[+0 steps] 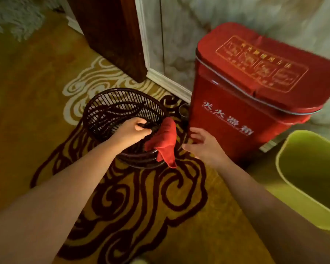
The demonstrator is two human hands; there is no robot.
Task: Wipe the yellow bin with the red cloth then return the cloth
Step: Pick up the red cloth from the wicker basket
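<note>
The red cloth (165,141) hangs over the near right rim of a dark wicker basket (111,111) on the carpet, one corner dangling outside. My left hand (131,130) reaches over the basket, its curled fingertips pinching the cloth's left edge. Just right of the cloth, my right hand (200,143) hovers with fingers spread, holding nothing. The yellow bin (312,168) stands at the lower right, its opening toward me, apart from both hands.
A tall red fire-equipment box (246,103) stands against the marble wall behind my right hand. A small dark cup (184,111) sits between basket and box. A dark wooden door (111,35) is at the back. Patterned carpet covers the floor.
</note>
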